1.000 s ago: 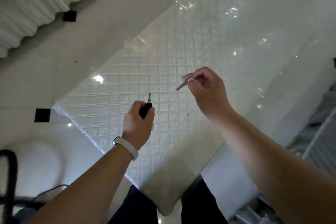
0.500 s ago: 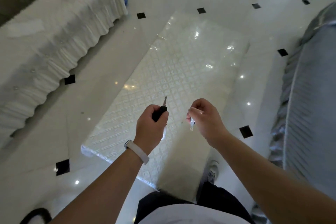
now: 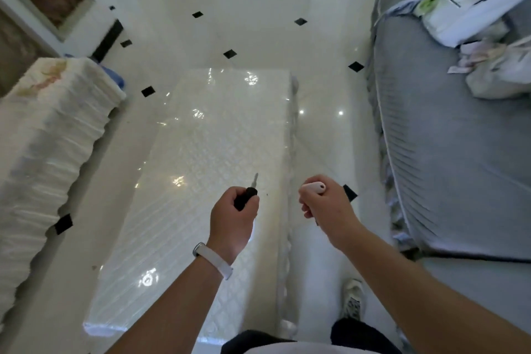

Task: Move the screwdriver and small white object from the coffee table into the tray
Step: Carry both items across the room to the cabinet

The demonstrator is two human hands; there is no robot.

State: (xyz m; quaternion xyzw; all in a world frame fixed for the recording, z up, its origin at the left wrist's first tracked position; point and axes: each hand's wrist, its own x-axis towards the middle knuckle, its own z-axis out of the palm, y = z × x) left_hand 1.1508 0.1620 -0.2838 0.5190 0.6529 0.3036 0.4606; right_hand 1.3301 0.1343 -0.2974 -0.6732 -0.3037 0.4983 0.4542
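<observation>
Both items are already lifted off the coffee table (image 3: 201, 152) for carrying: the left hand (image 3: 234, 217) fists the screwdriver (image 3: 247, 194) with its tip up above the table's near right edge, the right hand (image 3: 324, 204) encloses the small white object (image 3: 313, 187) just beyond that edge, and no tray is in view.

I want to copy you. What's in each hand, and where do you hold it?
Left hand holds the screwdriver by its black handle. Right hand holds the white object in its fist.
</observation>
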